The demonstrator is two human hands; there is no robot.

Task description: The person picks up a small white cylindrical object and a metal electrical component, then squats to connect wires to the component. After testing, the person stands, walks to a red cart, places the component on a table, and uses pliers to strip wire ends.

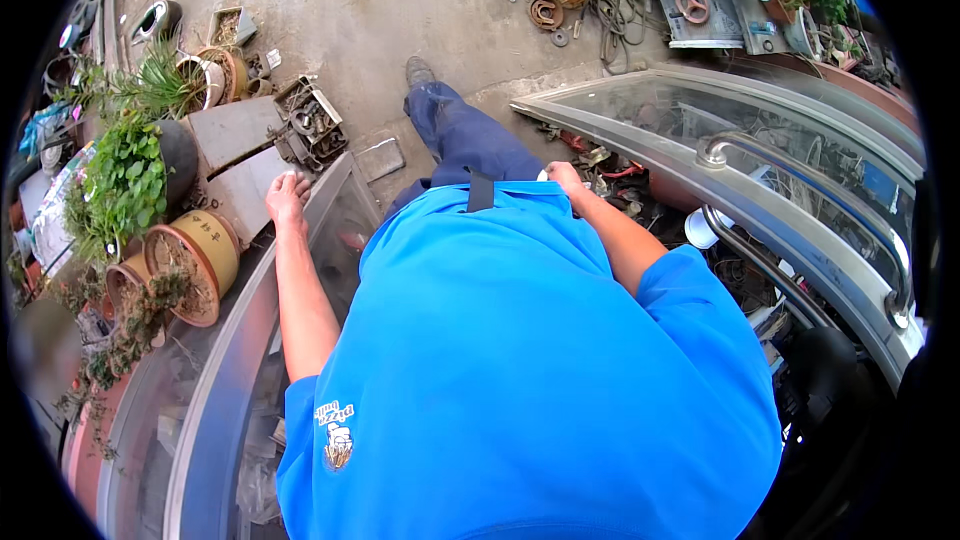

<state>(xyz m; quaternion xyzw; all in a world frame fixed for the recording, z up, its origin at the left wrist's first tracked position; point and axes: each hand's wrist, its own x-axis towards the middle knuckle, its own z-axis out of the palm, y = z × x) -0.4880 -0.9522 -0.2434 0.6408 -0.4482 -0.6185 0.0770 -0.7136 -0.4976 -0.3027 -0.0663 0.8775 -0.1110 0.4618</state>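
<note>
My left hand [288, 198] hangs out to the left with its fingers curled in, above the top end of a metal-framed glass door [335, 190]. Whether anything small is inside those fingers I cannot make out. Close to my waist on the right, my right hand [567, 178] is closed, its fingers partly hidden by the hand itself and my blue shirt [520, 340]. Small whitish bits show on either side of it, too small to name. One leg in dark blue trousers [460, 135] is stretched forward onto the concrete.
An open glass door [690, 110] with a curved metal handle [820, 190] stands on the right. Potted plants [125, 175], a yellow pot [195, 255] and a box of metal parts [308, 125] line the left. Tools, cables [620, 15] and a grey panel [690, 0] lie ahead right.
</note>
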